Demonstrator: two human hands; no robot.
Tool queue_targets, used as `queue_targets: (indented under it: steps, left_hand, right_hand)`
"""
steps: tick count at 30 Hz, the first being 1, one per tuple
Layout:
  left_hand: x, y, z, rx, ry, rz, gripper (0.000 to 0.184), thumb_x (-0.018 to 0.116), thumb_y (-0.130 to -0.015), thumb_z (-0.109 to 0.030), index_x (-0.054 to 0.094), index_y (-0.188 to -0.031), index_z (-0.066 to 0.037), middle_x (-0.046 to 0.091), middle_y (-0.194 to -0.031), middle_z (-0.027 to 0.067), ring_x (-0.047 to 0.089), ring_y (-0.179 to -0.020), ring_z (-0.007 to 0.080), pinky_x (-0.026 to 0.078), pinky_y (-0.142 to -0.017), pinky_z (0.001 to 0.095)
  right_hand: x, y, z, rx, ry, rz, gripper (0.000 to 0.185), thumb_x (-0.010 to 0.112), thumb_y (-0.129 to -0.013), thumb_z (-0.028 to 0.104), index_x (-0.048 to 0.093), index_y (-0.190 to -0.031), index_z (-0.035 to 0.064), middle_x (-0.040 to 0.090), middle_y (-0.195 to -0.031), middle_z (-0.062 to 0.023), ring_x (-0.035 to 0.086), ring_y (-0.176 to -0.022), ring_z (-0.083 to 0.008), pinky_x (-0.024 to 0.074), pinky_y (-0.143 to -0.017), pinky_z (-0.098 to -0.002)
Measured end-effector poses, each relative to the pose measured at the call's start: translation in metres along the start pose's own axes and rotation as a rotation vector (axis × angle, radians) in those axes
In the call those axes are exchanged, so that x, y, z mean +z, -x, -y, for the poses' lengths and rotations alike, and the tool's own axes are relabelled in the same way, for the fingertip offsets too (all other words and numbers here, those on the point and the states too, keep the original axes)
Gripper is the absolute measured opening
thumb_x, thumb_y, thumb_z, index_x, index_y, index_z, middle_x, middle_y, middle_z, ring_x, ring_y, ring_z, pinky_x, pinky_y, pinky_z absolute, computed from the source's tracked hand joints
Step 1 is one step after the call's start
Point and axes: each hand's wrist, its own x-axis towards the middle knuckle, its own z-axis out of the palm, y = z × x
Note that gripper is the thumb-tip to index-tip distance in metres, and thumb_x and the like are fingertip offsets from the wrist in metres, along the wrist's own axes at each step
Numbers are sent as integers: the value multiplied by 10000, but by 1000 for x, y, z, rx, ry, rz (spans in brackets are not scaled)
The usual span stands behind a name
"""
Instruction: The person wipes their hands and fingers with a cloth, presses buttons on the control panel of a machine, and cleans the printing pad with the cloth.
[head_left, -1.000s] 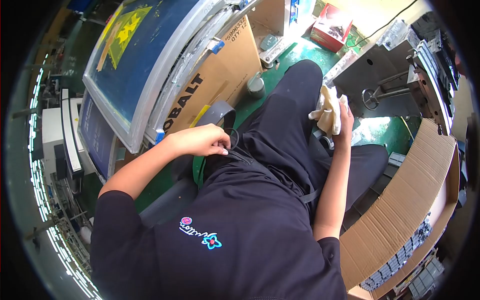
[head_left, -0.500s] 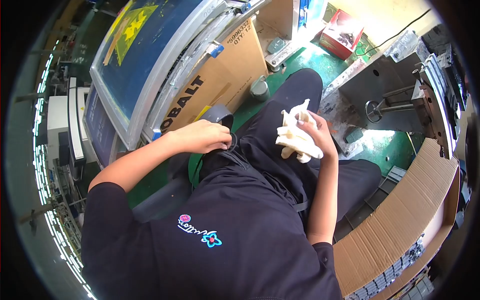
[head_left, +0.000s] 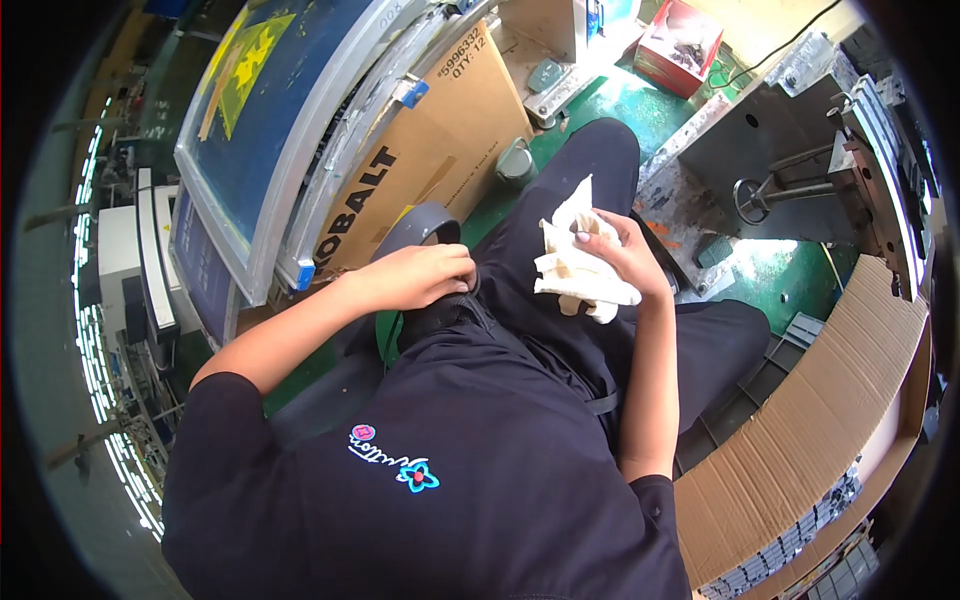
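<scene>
My right hand (head_left: pixel 625 254) is closed around a bunch of white cloth gloves (head_left: pixel 578 262), crumpled, with several finger-like ends hanging out. It holds them above my lap, over the dark trousers (head_left: pixel 545 230). My left hand (head_left: pixel 425 275) is at my waist on the other side, its fingers curled down over something black against the trousers. What they grip is mostly hidden. Just beyond that hand stands a dark grey curved band (head_left: pixel 425 222), partly covered by it.
A Kobalt cardboard box (head_left: pixel 440 160) and framed screens (head_left: pixel 290 110) lean on the left. Ahead are a red box (head_left: pixel 680 45) and a grey cup-like object (head_left: pixel 515 160) on the green floor. Right, a machine with a handwheel (head_left: pixel 750 200) and an open carton (head_left: pixel 800 430) holding metal parts.
My right hand and the gloves have shifted slightly left and the gloves have changed shape a little. The left hand stays at the waist. The whole view has tilted slightly.
</scene>
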Motion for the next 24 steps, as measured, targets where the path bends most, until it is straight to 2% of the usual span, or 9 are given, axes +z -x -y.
queue_targets:
  steps: [3, 4, 7, 8, 11, 14, 20, 23, 24]
  left_hand:
    - [19, 11, 15, 51, 98, -64, 84, 596, -978, -114, 583, -1036, -55, 622, -1077, 117, 623, -1047, 326, 500, -851, 454]
    - [19, 11, 12, 66, 83, -57, 101, 553, -1013, -133, 555, -1064, -46, 634, -1042, 153, 625, -1026, 366, 492, -858, 465]
    - [13, 16, -5, -240, 156, 105, 138, 500, -1049, -166, 525, -1104, -43, 644, -985, 181, 635, -993, 391, 489, -848, 476]
    - [19, 17, 0, -181, 146, 54, 170, 470, -1068, -205, 507, -1138, -54, 664, -913, 207, 652, -912, 423, 489, -807, 498]
    - [12, 17, -12, -347, 80, 141, 172, 487, -1060, -218, 515, -1143, -69, 680, -884, 213, 663, -864, 433, 492, -769, 513]
    - [14, 22, -11, -333, 75, 197, 189, 498, -1052, -230, 534, -1162, -80, 682, -854, 218, 666, -830, 441, 497, -756, 516]
    - [8, 16, -7, -339, 40, 393, 201, 520, -1035, -214, 573, -1161, -66, 704, -888, 196, 678, -860, 412, 502, -776, 494]
    - [4, 5, -8, -333, 33, 342, 190, 531, -1031, -205, 570, -1153, -65, 708, -886, 197, 680, -858, 405, 504, -788, 483]
    - [4, 5, -10, -377, -6, 357, 163, 570, -1008, -184, 585, -1115, -61, 699, -926, 175, 677, -913, 377, 514, -810, 464]
  right_hand:
    - [-1, -3, 0, -23, -22, -7, 543, 766, -910, 220, 587, -1267, -148, 710, -1010, -66, 638, -917, -68, 508, -814, -226]
    - [0, -4, 2, -30, -23, -9, 530, 766, -910, 218, 595, -1258, -143, 711, -1006, -63, 638, -915, -68, 507, -814, -225]
    - [4, -2, 8, -13, -1, -35, 459, 764, -909, 209, 633, -1215, -108, 714, -979, -44, 637, -894, -59, 506, -796, -219]
    - [4, -2, 3, -30, -8, -48, 438, 764, -908, 211, 645, -1198, -96, 713, -973, -39, 637, -884, -58, 506, -785, -219]
    - [4, -3, -4, -62, -53, -68, 390, 762, -907, 214, 669, -1162, -66, 712, -964, -29, 638, -862, -54, 507, -758, -219]
    - [2, 1, -2, -71, -135, -76, 368, 752, -911, 211, 674, -1155, -53, 711, -970, -29, 642, -851, -55, 510, -743, -222]
    - [-5, 8, 0, -104, -169, -145, 325, 727, -926, 199, 680, -1145, -37, 716, -958, -26, 651, -821, -58, 512, -730, -224]
    - [-6, 6, -1, -100, -162, -158, 315, 723, -929, 198, 681, -1140, -33, 716, -950, -26, 652, -813, -59, 514, -724, -226]
    - [-6, 4, -3, -99, -157, -157, 310, 722, -930, 197, 682, -1136, -32, 716, -948, -26, 653, -814, -59, 515, -724, -227]
